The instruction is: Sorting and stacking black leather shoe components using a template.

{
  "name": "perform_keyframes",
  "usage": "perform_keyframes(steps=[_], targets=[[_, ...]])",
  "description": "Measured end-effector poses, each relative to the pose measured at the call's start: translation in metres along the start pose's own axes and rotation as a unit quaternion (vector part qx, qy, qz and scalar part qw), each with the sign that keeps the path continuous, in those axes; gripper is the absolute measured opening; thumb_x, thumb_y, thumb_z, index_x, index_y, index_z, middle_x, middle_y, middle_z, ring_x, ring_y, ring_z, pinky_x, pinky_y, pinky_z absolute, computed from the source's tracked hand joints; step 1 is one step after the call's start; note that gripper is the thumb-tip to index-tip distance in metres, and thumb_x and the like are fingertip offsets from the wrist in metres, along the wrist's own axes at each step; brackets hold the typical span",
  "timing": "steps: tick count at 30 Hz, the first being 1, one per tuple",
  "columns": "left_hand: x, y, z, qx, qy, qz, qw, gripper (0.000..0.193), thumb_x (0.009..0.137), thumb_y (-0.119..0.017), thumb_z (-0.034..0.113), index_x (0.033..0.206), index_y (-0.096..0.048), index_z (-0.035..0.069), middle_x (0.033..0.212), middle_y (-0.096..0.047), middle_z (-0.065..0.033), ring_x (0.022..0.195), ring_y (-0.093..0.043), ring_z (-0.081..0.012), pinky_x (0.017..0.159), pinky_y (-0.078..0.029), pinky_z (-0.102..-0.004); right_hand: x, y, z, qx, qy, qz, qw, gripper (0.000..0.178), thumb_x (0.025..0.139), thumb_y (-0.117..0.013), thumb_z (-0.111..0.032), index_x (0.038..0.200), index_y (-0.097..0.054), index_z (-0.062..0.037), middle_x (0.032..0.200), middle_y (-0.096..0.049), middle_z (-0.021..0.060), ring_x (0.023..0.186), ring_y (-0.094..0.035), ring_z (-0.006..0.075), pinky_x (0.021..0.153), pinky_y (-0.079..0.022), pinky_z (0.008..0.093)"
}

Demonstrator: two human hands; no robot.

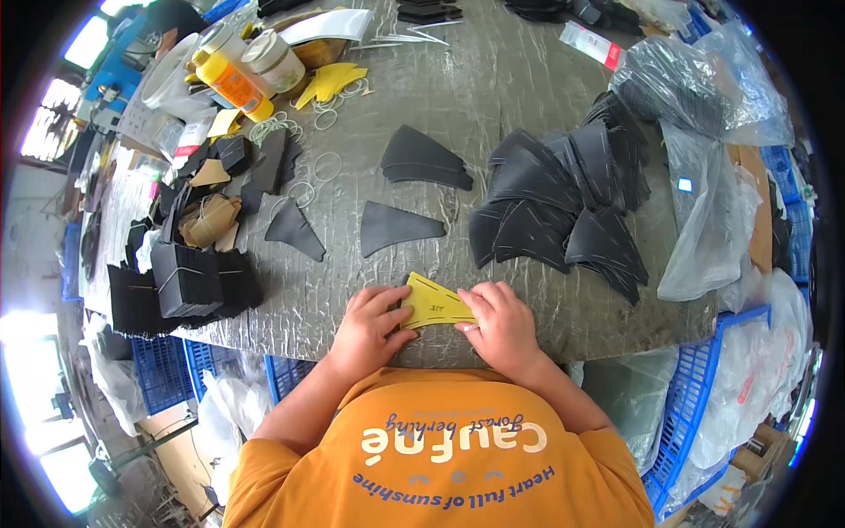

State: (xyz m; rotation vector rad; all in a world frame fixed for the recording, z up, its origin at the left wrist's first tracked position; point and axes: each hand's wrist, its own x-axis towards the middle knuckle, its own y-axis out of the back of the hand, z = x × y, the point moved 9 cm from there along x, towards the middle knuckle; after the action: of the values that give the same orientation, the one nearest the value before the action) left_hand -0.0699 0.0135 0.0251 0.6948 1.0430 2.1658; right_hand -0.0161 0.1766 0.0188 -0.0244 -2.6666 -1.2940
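I see this from my own head, through the left of two fisheye cameras worn side by side, looking steeply down over the chest of my orange shirt point(440, 449) and facing forward across the worktable point(519, 88). The view is upright and unmirrored, near enough that my left hand point(374, 321) and right hand point(502, 326) sit just below its middle, with my forearms point(304, 392) rising from the lower part. Its wide sweep reaches from bright windows point(40, 374) at left to a blue crate point(691, 414) at lower right, bending the table's edge into a curve.
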Motion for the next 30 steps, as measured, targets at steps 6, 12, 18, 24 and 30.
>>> perform_keyframes(steps=[6,12,18,24,30], targets=[[-0.014,-0.002,0.000,-0.018,0.015,0.034,0.999,0.032,0.068,-0.082,0.007,0.097,-0.071,0.002,0.125,-0.065,-0.0131,0.115,-0.059,-0.0347,0.096,-0.049,-0.0441,0.003,0.000,-0.001,-0.008,-0.003,-0.006,1.000,0.039,0.072,-0.079,-0.016,0.109,-0.071,-0.0054,0.099,-0.058,0.0042,0.093,-0.058,0.0255,0.075,-0.052,0.0383],[-0.016,-0.002,-0.001,-0.031,0.015,0.044,0.998,0.030,0.069,-0.081,0.006,0.097,-0.072,0.002,0.124,-0.065,-0.0153,0.115,-0.059,-0.0361,0.096,-0.050,-0.0440,0.004,-0.003,0.000,-0.010,-0.009,-0.011,1.000,0.038,0.072,-0.080,-0.015,0.108,-0.072,-0.0063,0.097,-0.058,0.0043,0.092,-0.058,0.0254,0.074,-0.052,0.0385],[-0.019,-0.001,-0.001,-0.029,0.009,0.054,0.998,0.033,0.070,-0.081,0.007,0.102,-0.073,0.005,0.124,-0.065,-0.0142,0.115,-0.059,-0.0368,0.096,-0.049,-0.0451,0.006,-0.002,0.000,-0.001,-0.011,-0.008,1.000,0.036,0.072,-0.080,-0.015,0.107,-0.073,-0.0063,0.094,-0.059,0.0048,0.090,-0.059,0.0258,0.073,-0.052,0.0386],[-0.006,0.004,-0.017,0.032,0.019,-0.046,0.998,0.036,0.075,-0.077,0.014,0.111,-0.074,0.017,0.129,-0.064,0.0008,0.124,-0.052,-0.0346,0.103,-0.040,-0.0488,0.006,-0.003,0.002,0.006,-0.019,-0.010,1.000,0.037,0.071,-0.081,-0.014,0.107,-0.073,-0.0069,0.094,-0.058,0.0042,0.089,-0.058,0.0253,0.073,-0.052,0.0385],[0.001,0.005,-0.017,0.037,0.001,-0.081,0.996,0.039,0.073,-0.078,0.016,0.112,-0.075,0.018,0.138,-0.060,0.0021,0.134,-0.045,-0.0348,0.106,-0.037,-0.0494,0.006,-0.001,0.002,0.000,-0.012,-0.003,1.000,0.038,0.070,-0.081,-0.014,0.107,-0.074,-0.0085,0.093,-0.057,0.0037,0.089,-0.058,0.0249,0.072,-0.052,0.0383]])
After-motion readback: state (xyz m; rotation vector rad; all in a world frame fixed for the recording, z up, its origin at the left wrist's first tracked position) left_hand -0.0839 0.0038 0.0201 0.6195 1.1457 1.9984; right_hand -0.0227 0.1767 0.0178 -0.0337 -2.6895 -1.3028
